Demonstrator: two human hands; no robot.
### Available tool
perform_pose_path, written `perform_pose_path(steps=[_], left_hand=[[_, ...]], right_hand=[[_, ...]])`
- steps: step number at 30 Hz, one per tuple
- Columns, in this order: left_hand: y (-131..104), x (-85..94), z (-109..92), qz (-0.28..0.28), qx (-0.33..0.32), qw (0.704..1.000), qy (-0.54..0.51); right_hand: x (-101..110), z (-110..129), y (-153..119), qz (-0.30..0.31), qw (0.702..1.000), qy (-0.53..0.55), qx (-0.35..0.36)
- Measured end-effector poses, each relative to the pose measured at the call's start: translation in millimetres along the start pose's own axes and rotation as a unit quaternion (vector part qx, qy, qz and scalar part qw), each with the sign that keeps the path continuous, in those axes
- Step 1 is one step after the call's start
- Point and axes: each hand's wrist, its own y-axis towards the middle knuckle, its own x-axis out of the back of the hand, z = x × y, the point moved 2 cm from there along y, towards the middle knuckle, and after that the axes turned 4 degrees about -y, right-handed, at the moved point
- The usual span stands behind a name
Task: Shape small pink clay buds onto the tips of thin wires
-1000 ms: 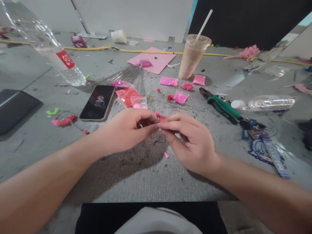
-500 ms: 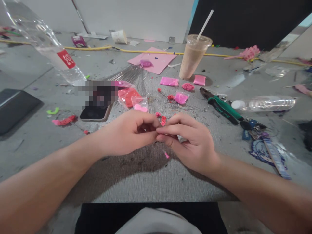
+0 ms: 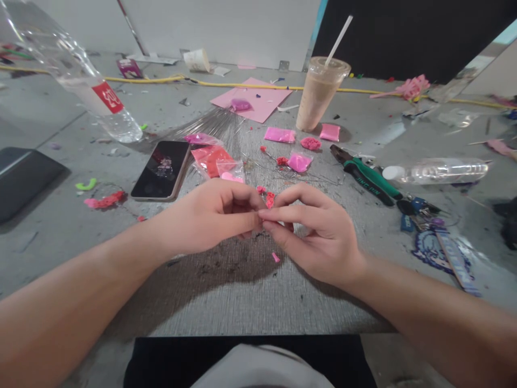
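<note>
My left hand [image 3: 220, 215] is closed in a pinch, its thumb and curled fingers meeting near the middle of the view. From the right, my right hand [image 3: 317, 231] brings its bent fingers and thumb up against the left fingertips. Just above the fingertips, between the hands, shows a thin wire with small red and pink clay clusters [image 3: 270, 199]; the wire appears to run down into the left pinch. Anything between the right fingertips is hidden. On the table below lies a small pink clay scrap [image 3: 276, 257].
Beyond the hands lie clay packets [image 3: 280, 134], another clay-tipped wire [image 3: 281, 161] and a fan of wires [image 3: 210, 121]. A phone [image 3: 161, 170] and water bottle [image 3: 97, 97] are left; a drink cup [image 3: 321, 94], green-handled pliers [image 3: 367, 178] and clear bottle [image 3: 444, 171] are right.
The right thumb has dropped slightly away from the right index fingertip, and the left fingers have shifted a little. The hands stay together in the same place.
</note>
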Motion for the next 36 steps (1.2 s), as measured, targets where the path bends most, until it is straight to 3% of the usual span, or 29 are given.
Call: perform_pose_path(steps=[8, 16, 21, 25, 29, 32, 36], left_hand=[[-0.7, 3.3, -2.9, -0.017, -0.031, 0.997, 0.075], [-4.3, 0.0, -7.6, -0.044, -0.174, 0.969, 0.171], [-5.6, -0.9, -9.1, -0.065, -0.234, 0.943, 0.228], [-3.8, 0.6, -9.1, -0.077, -0.255, 0.938, 0.224], [-2.2, 1.3, -9.9, -0.096, -0.233, 0.948, 0.197], [-2.3, -1.4, -8.2, -0.065, -0.239, 0.947, 0.204], [-2.7, -12.4, 4.2, 0.028, -0.262, 0.916, 0.301]], right_hand=[[-0.3, -4.5, 2.3, 0.038, 0.995, 0.066, -0.067], [-4.8, -8.4, -2.4, 0.060, 0.966, 0.182, -0.172], [-11.8, -13.5, -4.8, 0.066, 0.891, 0.332, -0.301], [-15.9, -17.9, -2.6, 0.081, 0.822, 0.443, -0.349], [-13.7, -21.2, -1.2, 0.076, 0.802, 0.473, -0.358], [-10.6, -21.9, -0.3, 0.043, 0.806, 0.473, -0.353], [-8.5, -22.4, 1.3, -0.009, 0.818, 0.461, -0.345]])
